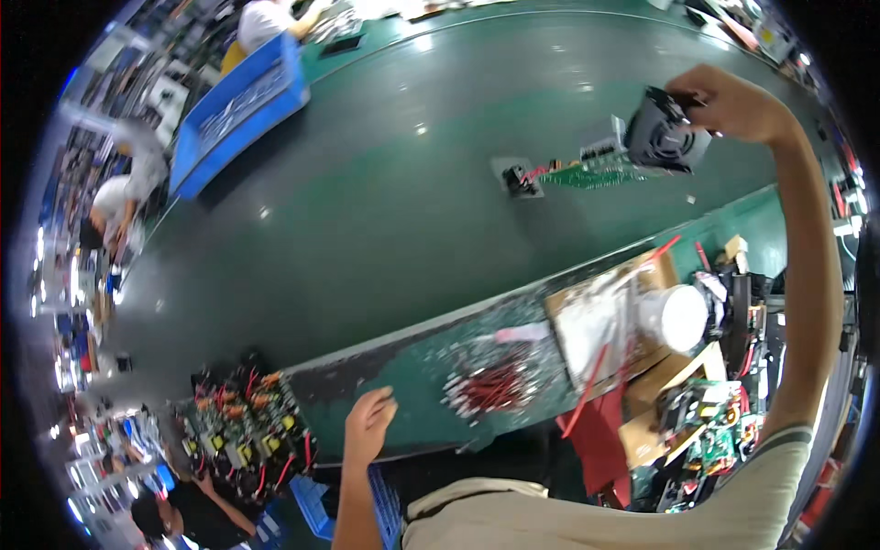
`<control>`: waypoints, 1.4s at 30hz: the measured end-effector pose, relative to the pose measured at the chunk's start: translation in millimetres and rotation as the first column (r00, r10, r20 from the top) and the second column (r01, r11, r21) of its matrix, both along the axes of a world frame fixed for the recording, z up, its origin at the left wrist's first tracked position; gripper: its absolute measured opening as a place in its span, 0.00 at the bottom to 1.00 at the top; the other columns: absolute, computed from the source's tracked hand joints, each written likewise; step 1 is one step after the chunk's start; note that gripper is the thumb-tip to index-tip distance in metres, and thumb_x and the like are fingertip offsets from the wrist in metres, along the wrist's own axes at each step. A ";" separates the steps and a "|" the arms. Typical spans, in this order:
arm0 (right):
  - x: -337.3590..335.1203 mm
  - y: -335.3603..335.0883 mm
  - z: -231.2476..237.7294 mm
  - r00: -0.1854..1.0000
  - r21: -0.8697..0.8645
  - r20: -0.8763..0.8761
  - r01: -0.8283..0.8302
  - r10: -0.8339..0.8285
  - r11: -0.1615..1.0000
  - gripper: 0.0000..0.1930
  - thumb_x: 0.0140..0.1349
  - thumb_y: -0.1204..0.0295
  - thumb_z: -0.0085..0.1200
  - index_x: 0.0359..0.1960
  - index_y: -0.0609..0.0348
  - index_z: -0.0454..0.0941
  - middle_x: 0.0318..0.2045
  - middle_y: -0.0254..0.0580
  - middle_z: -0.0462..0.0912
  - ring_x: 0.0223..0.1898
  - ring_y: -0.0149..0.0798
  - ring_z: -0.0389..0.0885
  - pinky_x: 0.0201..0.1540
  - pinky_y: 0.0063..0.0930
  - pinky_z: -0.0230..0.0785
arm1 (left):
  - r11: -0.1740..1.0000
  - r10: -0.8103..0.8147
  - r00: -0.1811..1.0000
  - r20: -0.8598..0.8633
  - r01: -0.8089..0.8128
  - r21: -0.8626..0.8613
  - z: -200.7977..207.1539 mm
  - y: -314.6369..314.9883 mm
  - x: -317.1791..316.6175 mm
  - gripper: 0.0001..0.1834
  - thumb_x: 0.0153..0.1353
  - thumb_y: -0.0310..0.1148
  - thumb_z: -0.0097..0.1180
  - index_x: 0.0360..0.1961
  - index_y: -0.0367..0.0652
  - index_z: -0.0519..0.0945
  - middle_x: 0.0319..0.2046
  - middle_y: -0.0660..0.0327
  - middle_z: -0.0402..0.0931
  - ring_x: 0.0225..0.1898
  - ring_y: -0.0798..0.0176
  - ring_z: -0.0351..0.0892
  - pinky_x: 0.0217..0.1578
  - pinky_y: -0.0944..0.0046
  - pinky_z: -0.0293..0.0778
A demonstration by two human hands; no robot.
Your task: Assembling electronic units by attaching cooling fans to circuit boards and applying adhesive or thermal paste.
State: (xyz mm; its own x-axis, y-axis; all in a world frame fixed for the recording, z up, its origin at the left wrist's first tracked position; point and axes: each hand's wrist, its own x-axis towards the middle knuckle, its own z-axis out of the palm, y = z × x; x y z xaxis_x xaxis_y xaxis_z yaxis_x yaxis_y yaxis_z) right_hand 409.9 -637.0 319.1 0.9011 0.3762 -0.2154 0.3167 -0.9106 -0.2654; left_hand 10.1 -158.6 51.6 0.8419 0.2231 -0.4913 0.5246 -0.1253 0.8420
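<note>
High at the right, my right hand (729,103) is closed on a black cooling fan (662,137). A green circuit board (591,174) hangs beside the fan over the dark green surface. Red and black wires run from the board's left end to a small plate with a black part (520,178). My left hand (368,422) is above the near bench, fingers curled together, with nothing visible in them. To its right lies a pile of small red-wired pieces (495,385), too small to tell apart. A pinkish strip (522,333) lies just beyond the pile.
A blue bin (243,115) stands at the far left. Circuit boards with wires (247,422) are massed left of my left hand. A white tub (674,317), cardboard (587,316) and more circuit boards (706,422) crowd the right. Other people (188,513) are at the left and top.
</note>
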 end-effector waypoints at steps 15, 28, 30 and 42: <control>-290.6 409.7 20.0 0.761 -0.166 -0.103 -0.648 0.641 0.743 0.17 0.44 0.83 0.53 0.39 0.58 0.79 0.42 0.44 0.83 0.47 0.49 0.82 0.48 0.40 0.75 | -0.029 0.464 0.843 -0.270 -0.291 -0.956 -65.8 138.5 -41.4 0.23 0.65 0.48 0.57 0.53 0.44 0.73 0.51 0.57 0.76 0.51 0.57 0.74 0.49 0.57 0.75; -318.5 430.4 -109.9 0.491 -0.303 0.164 -0.801 0.856 0.517 0.15 0.37 0.72 0.61 0.32 0.57 0.79 0.37 0.41 0.81 0.40 0.49 0.83 0.39 0.45 0.77 | 0.485 0.766 0.606 0.215 -0.324 -0.812 -142.9 138.4 -97.1 0.16 0.64 0.19 0.54 0.54 0.34 0.77 0.47 0.60 0.77 0.50 0.67 0.76 0.55 0.64 0.72; -323.4 421.2 -115.9 0.459 -0.337 0.202 -0.797 0.865 0.501 0.15 0.36 0.73 0.61 0.31 0.58 0.79 0.37 0.41 0.81 0.38 0.51 0.83 0.35 0.43 0.77 | 0.358 0.834 0.528 0.161 -0.295 -0.886 -147.3 141.0 -98.4 0.18 0.66 0.22 0.54 0.57 0.34 0.74 0.45 0.62 0.77 0.48 0.70 0.76 0.55 0.63 0.74; -447.0 361.9 -183.4 0.714 -0.128 0.501 -0.499 0.490 0.857 0.18 0.39 0.79 0.58 0.37 0.60 0.81 0.38 0.42 0.81 0.43 0.49 0.82 0.41 0.38 0.78 | 0.566 0.799 0.503 0.330 -0.443 -0.695 -119.0 185.0 -38.3 0.23 0.65 0.33 0.60 0.56 0.30 0.72 0.50 0.57 0.73 0.52 0.66 0.73 0.56 0.61 0.73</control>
